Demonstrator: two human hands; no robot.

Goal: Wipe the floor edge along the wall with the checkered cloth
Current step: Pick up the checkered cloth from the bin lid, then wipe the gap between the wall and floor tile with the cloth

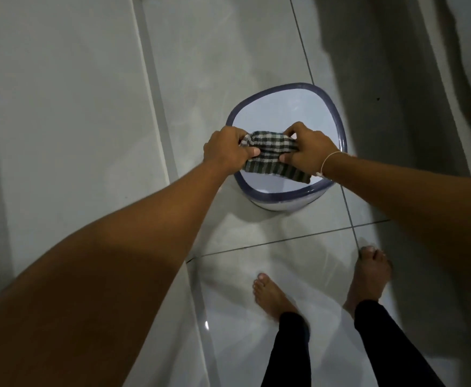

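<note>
A dark green and white checkered cloth [273, 156] is bunched between both hands, held over a white bucket with a bluish rim [284, 92]. My left hand [226, 149] grips its left end, fingers curled around it. My right hand [306, 149] pinches and grips the right end; a thin string bracelet circles that wrist. The cloth's lower fold hangs just inside the bucket's near rim. The floor edge [156, 88] runs along the wall at the left, a grey strip beside the bucket.
The grey wall [61, 121] fills the left side. Glossy light floor tiles [256, 275] with dark grout lines lie below. My bare feet [273, 297] stand behind the bucket. A pale curtain or fabric [466, 65] hangs at the right.
</note>
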